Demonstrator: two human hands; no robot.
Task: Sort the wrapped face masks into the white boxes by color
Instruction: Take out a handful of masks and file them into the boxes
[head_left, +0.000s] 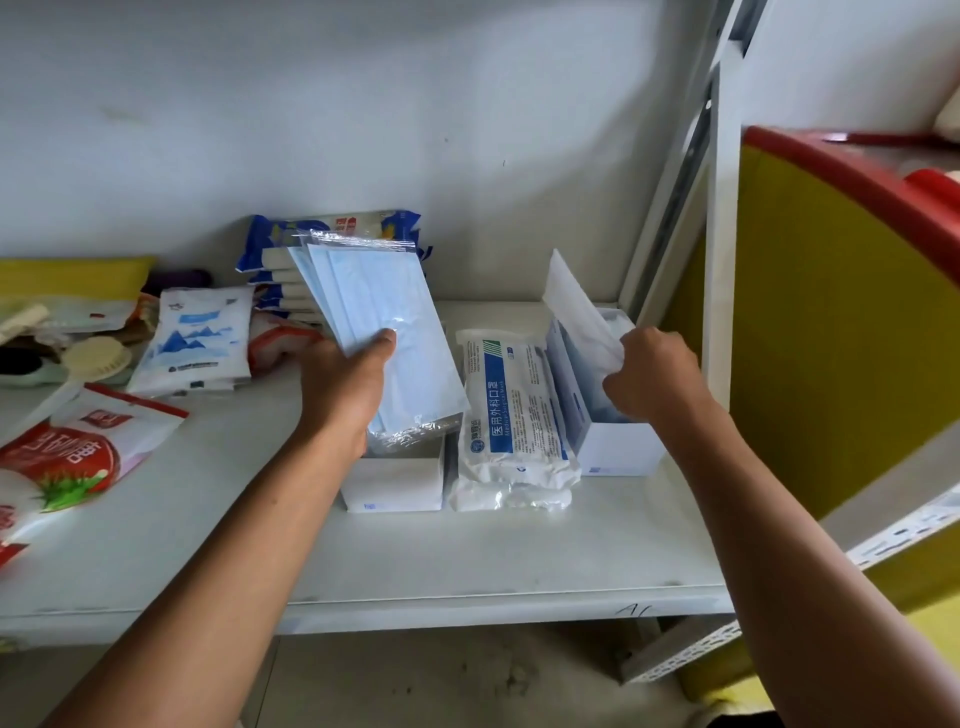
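My left hand (345, 384) grips a small fan of light blue face masks in clear wrappers (384, 317), held tilted above a low white box (395, 480) on the shelf. My right hand (652, 371) is closed on a white-looking wrapped mask (576, 306) that stands in the taller white box (618, 447) at the right; blue masks show inside that box. A white pack of medical masks with a blue label (511, 415) lies between the two boxes.
The white shelf (415, 566) holds snack bags (78, 457) at the left, a white pouch (197, 338) and a blue-and-white multipack (332, 228) against the back wall. A white upright post (722, 234) and a yellow and red bin (852, 312) stand at the right.
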